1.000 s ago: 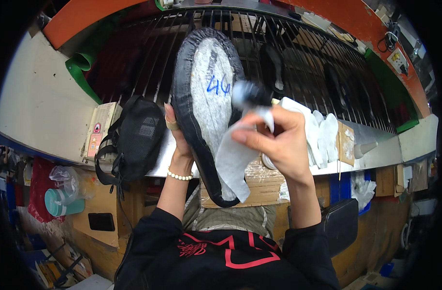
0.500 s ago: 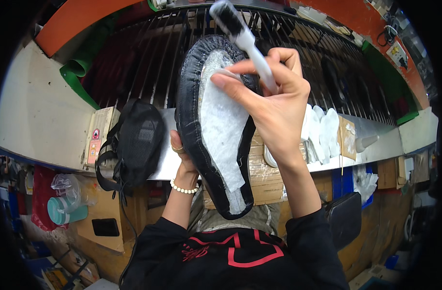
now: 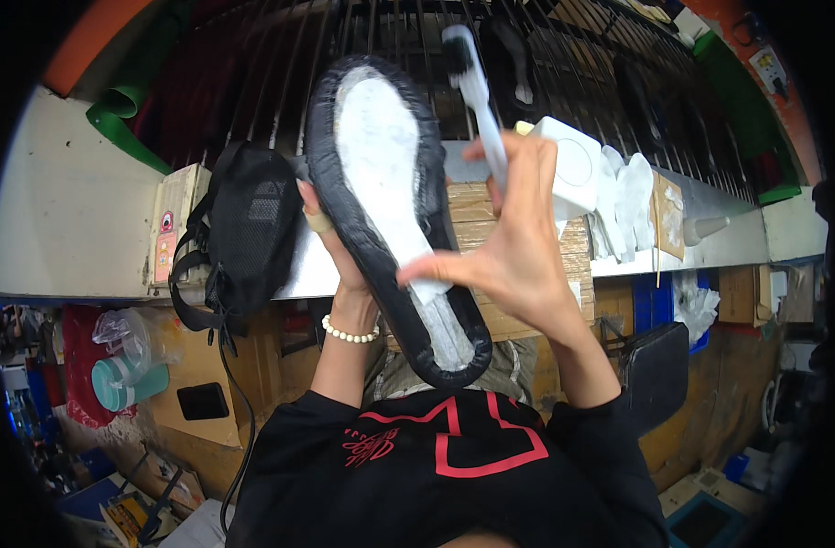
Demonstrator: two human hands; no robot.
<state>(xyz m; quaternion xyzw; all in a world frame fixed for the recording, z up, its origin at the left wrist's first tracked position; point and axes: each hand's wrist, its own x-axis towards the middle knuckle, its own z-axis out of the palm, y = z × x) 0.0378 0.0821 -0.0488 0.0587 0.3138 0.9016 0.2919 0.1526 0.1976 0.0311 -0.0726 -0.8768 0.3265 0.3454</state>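
My left hand [image 3: 335, 247] grips a black shoe upper [image 3: 321, 160] from beneath and along its left edge, its bottom turned up toward me. A white liner piece [image 3: 376, 137] lies flat over the middle of that bottom. It stops short of the heel, where a greyish strip [image 3: 446, 340] shows. My right hand [image 3: 527, 242] presses its thumb on the lower end of the liner. Between its fingers it also holds a white-handled brush [image 3: 477, 91] with dark bristles, pointing up and away. The left fingers behind the shoe are mostly hidden.
Left of the shoe, a black mesh bag [image 3: 257, 215] lies on the metal worktop. A white square container [image 3: 572, 164], several white shoe-shaped pieces [image 3: 629, 196] and a conical nozzle [image 3: 707, 228] stand to the right. Cardboard [image 3: 472, 224] lies beneath the hands. Beyond is a rack of metal bars [image 3: 280, 73].
The right thumb has moved from the liner's toe end down to its lower end. The liner now lies flat at the toe. The shoe has shifted slightly left, and the white container has come into sight.
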